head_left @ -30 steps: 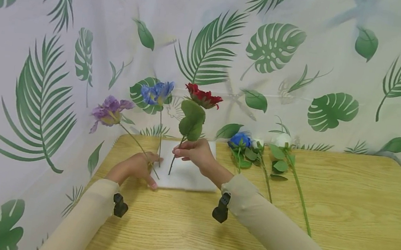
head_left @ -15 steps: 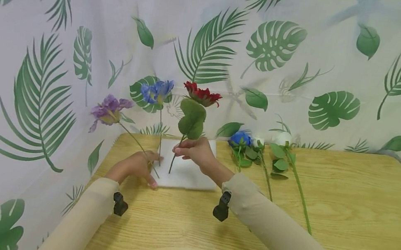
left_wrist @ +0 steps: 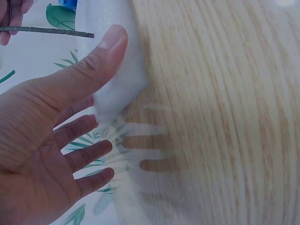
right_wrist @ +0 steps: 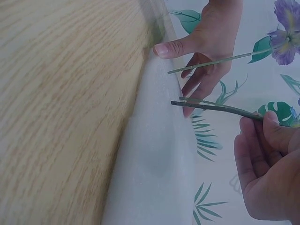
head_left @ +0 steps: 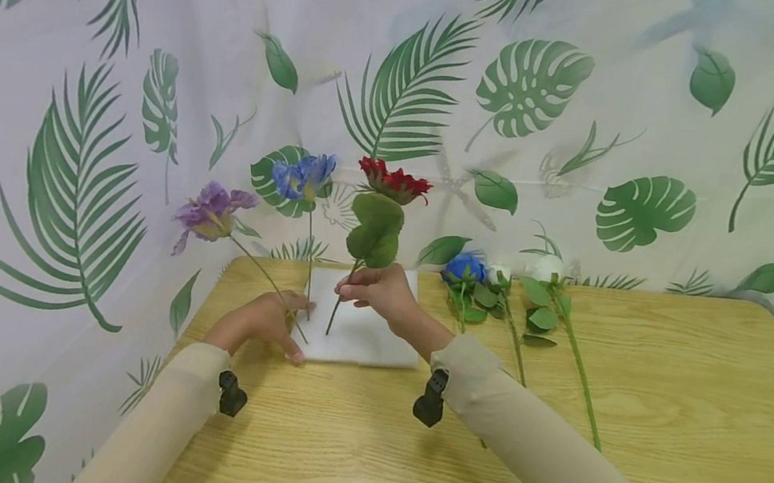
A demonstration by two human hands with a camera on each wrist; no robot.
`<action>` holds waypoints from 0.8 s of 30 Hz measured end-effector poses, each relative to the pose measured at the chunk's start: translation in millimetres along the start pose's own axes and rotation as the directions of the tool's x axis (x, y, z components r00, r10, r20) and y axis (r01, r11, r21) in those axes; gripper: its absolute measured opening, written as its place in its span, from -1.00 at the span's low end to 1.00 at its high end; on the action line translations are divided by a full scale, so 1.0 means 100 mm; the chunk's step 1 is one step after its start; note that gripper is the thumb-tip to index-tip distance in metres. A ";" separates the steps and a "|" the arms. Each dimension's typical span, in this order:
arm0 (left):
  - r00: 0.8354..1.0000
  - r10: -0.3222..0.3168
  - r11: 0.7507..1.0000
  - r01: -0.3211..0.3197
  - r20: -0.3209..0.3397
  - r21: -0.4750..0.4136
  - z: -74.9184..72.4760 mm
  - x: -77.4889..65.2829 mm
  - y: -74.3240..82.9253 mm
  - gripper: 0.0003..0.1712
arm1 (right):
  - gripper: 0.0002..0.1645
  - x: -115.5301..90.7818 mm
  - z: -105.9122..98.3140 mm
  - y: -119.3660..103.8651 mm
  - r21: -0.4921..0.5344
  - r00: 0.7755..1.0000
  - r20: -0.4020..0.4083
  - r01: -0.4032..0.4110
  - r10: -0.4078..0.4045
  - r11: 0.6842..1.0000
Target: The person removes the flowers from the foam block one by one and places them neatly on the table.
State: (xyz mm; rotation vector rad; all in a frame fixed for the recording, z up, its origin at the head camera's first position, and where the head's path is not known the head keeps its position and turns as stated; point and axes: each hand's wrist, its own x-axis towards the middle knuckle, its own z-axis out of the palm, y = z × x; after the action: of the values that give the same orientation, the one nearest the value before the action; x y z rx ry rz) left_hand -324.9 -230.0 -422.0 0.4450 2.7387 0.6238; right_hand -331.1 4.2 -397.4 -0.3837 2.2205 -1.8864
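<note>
My right hand (head_left: 387, 296) pinches the stem of a red artificial flower (head_left: 394, 181) between thumb and fingertips, below its green leaves. The stem's lower end meets the top of a white foam block (head_left: 375, 341); how deep it goes I cannot tell. At the block's left end rests my left hand (head_left: 264, 323), thumb on the front corner and fingers mostly straight in the left wrist view. A purple flower (head_left: 212, 212) leans left from the block, its stem crossing in front of that hand. A light-blue flower (head_left: 304, 176) stands nearly upright behind it.
Right of the block, a dark-blue rose (head_left: 465, 269) and two white roses, one with a large bloom (head_left: 546, 270), lie on the wooden table (head_left: 673, 389). A leaf-printed cloth (head_left: 548, 173) hangs behind the table and along its left side.
The red flower's head and leaves have shifted slightly to the right, and the right hand with them. The left hand stays in place on the foam block.
</note>
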 end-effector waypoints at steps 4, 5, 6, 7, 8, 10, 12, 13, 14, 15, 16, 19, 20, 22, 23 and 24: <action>1.000 -0.001 1.000 0.001 0.000 -0.011 -0.01 0.00 0.00 0.14 | -0.79 -0.01 0.00 -0.03 0.007 1.000 -0.001 -0.003 0.003 1.000; 1.000 -0.002 1.000 0.002 0.001 -0.011 -0.01 0.00 0.00 0.14 | -0.79 -0.02 0.00 -0.03 0.006 1.000 -0.002 -0.003 0.003 1.000; 1.000 -0.004 1.000 0.004 0.001 -0.012 -0.01 0.00 0.00 0.14 | -0.79 -0.02 0.00 -0.03 0.006 1.000 -0.003 -0.002 0.002 1.000; 1.000 -0.006 1.000 0.006 0.002 -0.013 -0.01 -0.01 0.00 0.14 | -0.80 -0.01 0.00 -0.03 0.004 1.000 -0.004 -0.003 0.003 1.000; 1.000 -0.007 1.000 0.007 0.003 -0.013 -0.01 -0.01 0.00 0.14 | -0.80 -0.01 0.00 -0.02 0.005 1.000 -0.003 -0.004 0.004 1.000; 1.000 -0.008 1.000 0.008 0.004 -0.013 -0.01 -0.01 0.00 0.15 | -0.80 -0.01 0.00 -0.02 0.001 1.000 -0.001 -0.005 0.005 1.000; 1.000 -0.008 1.000 0.008 0.004 -0.016 -0.01 0.00 0.00 0.15 | -0.80 0.00 0.00 -0.02 -0.005 1.000 -0.001 -0.004 0.004 1.000; 1.000 -0.008 1.000 0.008 0.005 -0.016 -0.01 0.00 -0.01 0.15 | -0.81 0.00 0.00 -0.02 -0.005 1.000 -0.001 -0.005 0.005 1.000; 1.000 -0.008 1.000 0.008 0.004 -0.018 -0.01 0.00 -0.01 0.15 | -0.81 0.00 0.00 -0.02 -0.008 1.000 -0.001 -0.003 0.003 1.000; 1.000 -0.010 1.000 0.010 0.003 -0.022 -0.01 0.00 -0.01 0.15 | -0.81 0.00 0.00 -0.02 -0.012 1.000 -0.002 0.001 -0.001 1.000; 1.000 -0.012 1.000 0.012 0.003 -0.026 0.00 0.00 -0.01 0.15 | -0.82 0.00 0.00 -0.02 -0.015 1.000 -0.003 0.004 -0.004 1.000; 1.000 -0.021 0.999 0.021 0.004 -0.032 0.00 0.00 -0.01 0.15 | -0.82 -0.01 -0.01 -0.02 -0.016 1.000 -0.007 0.012 -0.012 1.000; 1.000 -0.021 0.999 0.022 0.003 -0.030 0.00 0.00 -0.01 0.15 | -0.81 -0.01 -0.01 -0.02 -0.018 1.000 -0.007 0.017 -0.017 1.000; 1.000 -0.027 0.999 0.027 0.005 -0.031 0.00 0.00 -0.01 0.15 | -0.81 -0.01 -0.01 -0.02 -0.017 1.000 -0.010 0.021 -0.021 1.000; 1.000 -0.029 0.999 0.029 0.006 -0.032 0.00 0.00 -0.01 0.15 | -0.81 -0.01 -0.01 -0.02 -0.017 1.000 -0.010 0.023 -0.024 1.000; 1.000 -0.031 0.999 0.031 0.007 -0.035 0.00 0.00 -0.01 0.15 | -0.81 0.00 -0.02 -0.02 -0.019 1.000 -0.010 0.028 -0.028 0.999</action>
State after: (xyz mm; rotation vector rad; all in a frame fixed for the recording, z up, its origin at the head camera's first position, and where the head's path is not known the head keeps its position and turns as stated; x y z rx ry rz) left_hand -325.2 -230.5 -422.7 0.3950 2.7189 0.6606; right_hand -331.1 5.5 -395.5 -0.4109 2.2528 -1.8868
